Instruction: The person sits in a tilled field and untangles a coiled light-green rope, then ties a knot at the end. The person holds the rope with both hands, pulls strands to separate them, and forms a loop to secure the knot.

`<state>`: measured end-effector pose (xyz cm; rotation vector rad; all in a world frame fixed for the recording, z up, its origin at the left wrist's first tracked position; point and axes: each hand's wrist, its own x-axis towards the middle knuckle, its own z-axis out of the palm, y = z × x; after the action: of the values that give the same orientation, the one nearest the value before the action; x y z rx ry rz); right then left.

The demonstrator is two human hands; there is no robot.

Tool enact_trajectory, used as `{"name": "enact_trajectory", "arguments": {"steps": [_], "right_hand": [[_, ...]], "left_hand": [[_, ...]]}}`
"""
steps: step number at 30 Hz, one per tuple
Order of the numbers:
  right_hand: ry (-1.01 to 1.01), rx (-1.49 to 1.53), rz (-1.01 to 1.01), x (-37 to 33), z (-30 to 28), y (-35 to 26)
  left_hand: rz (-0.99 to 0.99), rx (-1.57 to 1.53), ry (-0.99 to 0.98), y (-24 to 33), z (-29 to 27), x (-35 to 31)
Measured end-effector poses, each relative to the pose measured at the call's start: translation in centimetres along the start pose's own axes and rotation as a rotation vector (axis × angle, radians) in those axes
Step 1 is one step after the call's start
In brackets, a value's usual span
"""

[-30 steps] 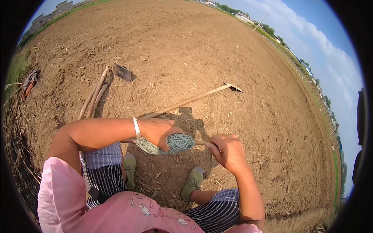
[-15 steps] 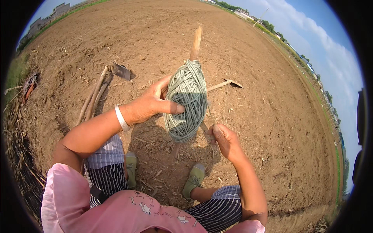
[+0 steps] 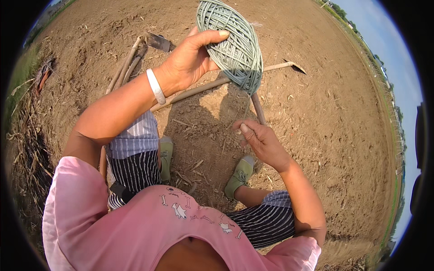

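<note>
Since the earlier frame, the twine ball (image 3: 236,52) has tipped over, its stick (image 3: 258,108) now protruding from the lower end. Left hand (image 3: 191,59): fingers grasping the ball, held above the soil (image 3: 334,135). Right hand (image 3: 261,141): fingers pinching the strand (image 3: 247,107) beneath. Counted: one ball, one stick, one white bracelet (image 3: 155,87), two green shoes (image 3: 240,176)

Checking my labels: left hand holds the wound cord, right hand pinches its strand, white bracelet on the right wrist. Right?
No: the head view shows the white bracelet on the left wrist. The left hand holds the wound cord and the right hand pinches its strand.
</note>
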<state>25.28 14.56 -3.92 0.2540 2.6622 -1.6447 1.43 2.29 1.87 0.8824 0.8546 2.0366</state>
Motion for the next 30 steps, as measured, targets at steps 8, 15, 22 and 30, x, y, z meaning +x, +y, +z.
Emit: {"name": "enact_trajectory", "arguments": {"steps": [8, 15, 22, 30], "right_hand": [[0.029, -0.134, -0.051, 1.0, -0.3, 1.3], [0.191, -0.752, -0.019, -1.1, -4.2, 1.0], [0.324, -0.883, -0.141, -2.5, -3.8, -2.8], [0.543, -0.355, 0.028, -3.3, -7.3, 4.2]], "left_hand": [[-0.191, -0.170, -0.188, -0.4, 0.4, -1.0], [-0.109, 0.861, -0.381, -2.6, -0.3, -2.1], [-0.233, 1.779, -0.763, -6.1, -1.1, -3.0], [0.128, 1.366, -0.881, -7.2, -0.3, -4.4]]}}
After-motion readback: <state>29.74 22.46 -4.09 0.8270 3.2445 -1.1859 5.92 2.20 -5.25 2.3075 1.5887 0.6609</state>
